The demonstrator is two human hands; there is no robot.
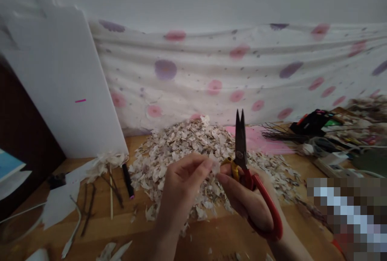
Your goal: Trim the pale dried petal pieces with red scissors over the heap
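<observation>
My left hand (189,182) is closed in a pinch on a small pale, thin flake (215,166), which looks like a dried petal. In my right hand (252,196) is a pair of red-handled scissors (241,142). Their dark blades point up and stand slightly apart, and a yellow part shows near the pivot. The thumb and a finger of my right hand are also at the flake's edge. Behind and below both hands spreads a large heap of similar whitish flakes (178,144) on the wooden table (127,228).
A white board (75,91) leans at the left, near a black marker (127,181), thin sticks (111,192) and a white cable (72,228). A flowered cloth (193,67) hangs behind. On the right are a pink sheet (266,142), dark twigs (278,132) and a power strip (332,164).
</observation>
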